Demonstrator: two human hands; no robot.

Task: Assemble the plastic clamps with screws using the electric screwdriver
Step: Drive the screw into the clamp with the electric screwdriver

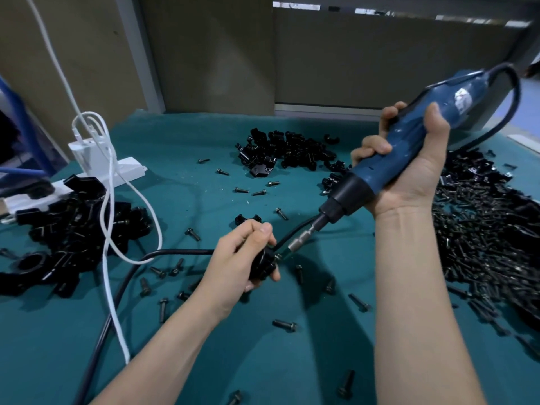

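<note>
Table (204, 346), one, covered in teal cloth, bearing: heap of black plastic clamps (292, 153) at far centre; second heap of clamps (73, 229) at left edge; dense mass of black screws (482, 244) along right side; loose screws (285, 324) scattered singly over the middle and near parts; single clamp piece (247, 219) lying apart near centre. Also on the cloth: white power strip (125, 171) at far left with white plug adapter (87, 153) standing on it, white cable (112, 273) looping down over the left heap towards the near edge, and black cable (175, 252) running from the near-left edge towards centre.
</note>
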